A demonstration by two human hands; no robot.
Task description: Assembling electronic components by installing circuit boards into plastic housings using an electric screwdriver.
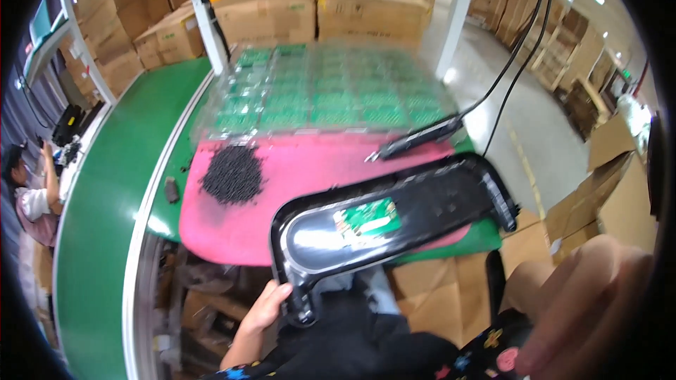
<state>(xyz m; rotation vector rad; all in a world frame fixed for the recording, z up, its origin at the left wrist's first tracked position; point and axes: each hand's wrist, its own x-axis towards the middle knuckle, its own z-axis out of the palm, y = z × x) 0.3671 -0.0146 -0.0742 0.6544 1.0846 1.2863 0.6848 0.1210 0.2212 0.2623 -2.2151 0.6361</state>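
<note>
My left hand [267, 305] grips the lower left end of a black plastic housing [443, 200], its thumb over the rim. The long, curved shell lies tilted across the near edge of a pink mat [296, 162], open side up. Inside its rounded left part sits a small green circuit board [370, 219]. My right hand [588, 288] is raised at the lower right, close to the camera and apart from the housing; it is blurred and its fingers cannot be made out. A heap of small black pieces [234, 174], possibly screws, lies left on the mat.
A black electric screwdriver [415, 139] with a hanging cord lies beyond the housing. Clear plastic trays [331, 91] of green circuit boards stand at the back. A green conveyor [113, 204] runs along the left, with another person [39, 197] past it. Cardboard boxes [267, 17] are stacked behind.
</note>
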